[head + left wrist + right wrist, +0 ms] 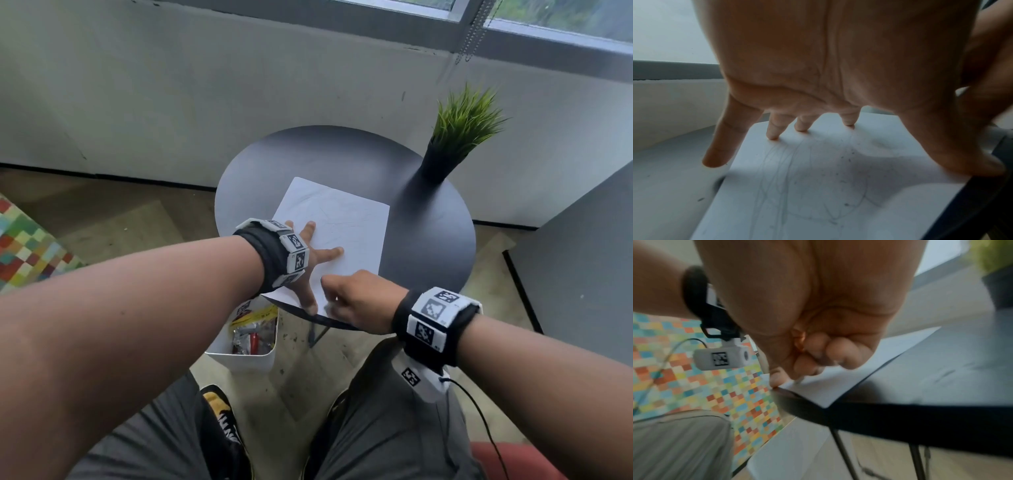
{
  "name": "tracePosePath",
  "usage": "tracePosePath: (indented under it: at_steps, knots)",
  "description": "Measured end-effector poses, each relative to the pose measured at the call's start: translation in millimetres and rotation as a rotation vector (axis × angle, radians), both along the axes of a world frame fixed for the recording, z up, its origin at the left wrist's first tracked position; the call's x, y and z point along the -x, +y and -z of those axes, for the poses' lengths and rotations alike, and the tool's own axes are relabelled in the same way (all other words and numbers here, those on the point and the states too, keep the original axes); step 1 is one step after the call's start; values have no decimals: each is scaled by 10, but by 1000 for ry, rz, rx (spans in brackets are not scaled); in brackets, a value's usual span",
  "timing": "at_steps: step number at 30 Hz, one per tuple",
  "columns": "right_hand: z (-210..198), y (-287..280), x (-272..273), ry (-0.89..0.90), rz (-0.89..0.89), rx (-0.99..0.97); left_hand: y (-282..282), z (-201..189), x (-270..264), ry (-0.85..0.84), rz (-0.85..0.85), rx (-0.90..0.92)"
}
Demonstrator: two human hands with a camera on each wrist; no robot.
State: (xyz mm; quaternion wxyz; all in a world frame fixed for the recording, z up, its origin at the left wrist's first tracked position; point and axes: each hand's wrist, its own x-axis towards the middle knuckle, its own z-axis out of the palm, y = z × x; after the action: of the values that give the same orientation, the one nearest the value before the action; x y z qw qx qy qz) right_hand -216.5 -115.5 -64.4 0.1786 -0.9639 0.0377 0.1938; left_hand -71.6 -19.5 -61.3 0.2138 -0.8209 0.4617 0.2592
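Paper count from the head view: one white sheet [346,219], rectangular and matte, lies flat on one round table [428,240] with a dark, smooth top. The sheet's near corner reaches the table's near rim. Two hands work on it. The left hand [308,260] is splayed flat on the sheet's left half. The right hand [359,301] is bunched over the near corner, close beside the left thumb. Each wrist wears one black band with white, square-patterned tags. One spiky green plant [459,126] stands in a dark, tapered pot on the far right of the table. One white plastic bin [239,359] sits on the floor below the rim.

Seen from the left wrist, the left hand [838,65] shows all five digits straight and spread. Three fingertips [774,129] press on the sheet [818,194]. The little finger lands just off its edge on the table [663,186], and the thumb bears on the near edge. Faint curved pencil lines and many small dark specks mark the paper.

Seen from the right wrist, the right hand [818,313] has its fingers curled tight, pinching one thin stick [800,379]. Its grey tip meets the sheet [838,386] near the corner. What kind of tool it is cannot be told. Two slim dark legs show under the table [941,369].
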Motion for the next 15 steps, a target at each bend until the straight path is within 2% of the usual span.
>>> tracePosePath:
  at_steps: [2,5,6,8,10,11,12,15]
  knots:
    - [-32,-128,-23,46,38,-38,-13,-21,15,-3,5,-10]
    - [-26,-432,-155,-54,360,57,-18,-36,20,2,-13,-16]
    - [1,-421,-148,-78,402,98,-20,-32,21,1,-16,-17]
    - [37,-213,-102,-76,283,103,-25,-21,22,-7,-11,-13]
    - [29,27,-3,-4,61,5,-21,-10,22,-14,-7,-13]
    - [-1,35,11,37,15,-27,-21,-11,24,-16,-7,-14]
    - [-22,-45,-21,55,35,-26,-20,-9,26,-16,-6,-14]
    - [-47,-381,-171,-23,356,45,-15,-2,23,-4,-13,-3]
